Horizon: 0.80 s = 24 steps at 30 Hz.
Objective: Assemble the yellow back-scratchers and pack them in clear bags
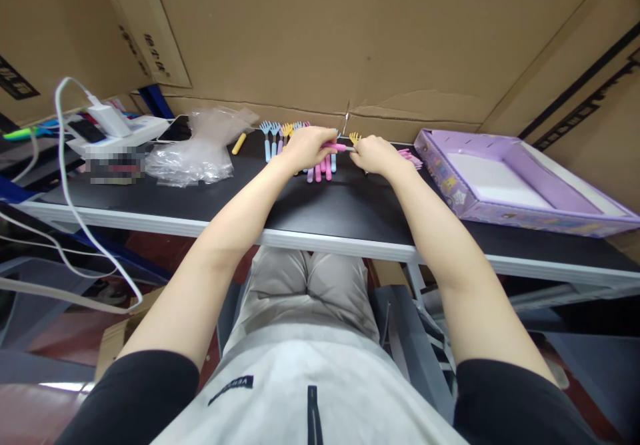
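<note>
Pinching one slim pink fork [334, 146], left hand [309, 146] and right hand [376, 155] hold its ends.

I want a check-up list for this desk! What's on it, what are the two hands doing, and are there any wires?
Surface: black tabletop with a pale front edge.
Job's things: pink-handled rake toy with a yellow claw head, held between both hands; more rake toys in blue, purple, yellow and pink lie by the hands.
Clutter: clear plastic bags, yellow stick, phone, purple box tray.
Grippers: left hand closed on the pink handle; right hand pinching the head end.
Cables: white cable runs from a charger on a power strip down off the left side.
Surroundings: cardboard sheets behind the table.
</note>
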Each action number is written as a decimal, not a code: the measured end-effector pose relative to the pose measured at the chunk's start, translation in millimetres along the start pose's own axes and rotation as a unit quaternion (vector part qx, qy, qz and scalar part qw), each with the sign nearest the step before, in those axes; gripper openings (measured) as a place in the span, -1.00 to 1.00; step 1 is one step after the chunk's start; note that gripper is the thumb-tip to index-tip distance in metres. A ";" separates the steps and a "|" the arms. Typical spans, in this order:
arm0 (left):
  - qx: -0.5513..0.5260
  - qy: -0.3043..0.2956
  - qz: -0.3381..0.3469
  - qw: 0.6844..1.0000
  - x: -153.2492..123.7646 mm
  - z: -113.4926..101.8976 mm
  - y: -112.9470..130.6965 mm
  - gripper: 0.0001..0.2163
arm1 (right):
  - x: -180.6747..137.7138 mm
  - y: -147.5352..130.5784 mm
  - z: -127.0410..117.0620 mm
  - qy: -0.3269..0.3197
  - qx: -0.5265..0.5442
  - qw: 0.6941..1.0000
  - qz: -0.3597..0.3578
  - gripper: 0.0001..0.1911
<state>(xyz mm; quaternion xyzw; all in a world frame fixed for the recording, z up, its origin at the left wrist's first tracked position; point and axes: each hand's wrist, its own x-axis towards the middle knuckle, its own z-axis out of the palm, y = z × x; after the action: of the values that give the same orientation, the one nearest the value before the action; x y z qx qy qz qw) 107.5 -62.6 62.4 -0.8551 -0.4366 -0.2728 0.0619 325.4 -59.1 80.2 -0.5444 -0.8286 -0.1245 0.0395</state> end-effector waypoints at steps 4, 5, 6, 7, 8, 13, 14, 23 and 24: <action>-0.007 0.020 0.017 1.000 -0.4 2.2 -2.1 -0.85 | -2.2 -2.6 -2.7 -0.004 0.003 1.000 0.014 -0.55; -0.010 0.014 0.017 1.000 -0.1 2.9 -3.0 -0.84 | -3.2 -3.6 -3.8 -0.005 0.001 1.000 0.011 -0.56; -0.013 0.004 0.014 1.000 0.3 3.7 -4.0 -0.81 | -4.4 -4.8 -5.1 -0.008 -0.004 1.000 0.007 -0.56; -0.016 -0.009 0.009 1.000 0.9 4.4 -5.0 -0.76 | -5.7 -6.2 -6.7 -0.013 -0.010 1.000 0.004 -0.57; -0.019 -0.021 0.005 1.000 1.6 5.1 -6.0 -0.70 | -7.0 -8.0 -8.6 -0.021 -0.017 1.000 0.002 -0.56; -0.045 -0.011 0.002 0.999 4.7 7.1 -11.7 -0.52 | -11.3 -17.3 -18.2 -0.057 -0.040 0.998 0.008 -0.49; -0.048 -0.004 0.002 0.999 4.6 7.2 -12.7 -0.53 | -11.5 -18.4 -19.3 -0.060 -0.042 0.997 0.011 -0.48; -0.035 0.004 -0.004 0.999 2.2 5.0 -11.4 -0.74 | -12.2 -14.9 -18.4 -0.055 -0.045 0.997 0.020 -0.47; -0.039 -0.011 -0.005 0.999 2.5 4.8 -10.9 -0.71 | -12.4 -14.7 -17.9 -0.058 -0.048 0.997 0.018 -0.46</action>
<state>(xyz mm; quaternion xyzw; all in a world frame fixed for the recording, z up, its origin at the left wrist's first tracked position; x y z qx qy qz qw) 102.1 -52.5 58.2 -0.8575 -0.4305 -0.2807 0.0227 315.8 -80.2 92.6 -0.5669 -0.8125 -0.1322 -0.0324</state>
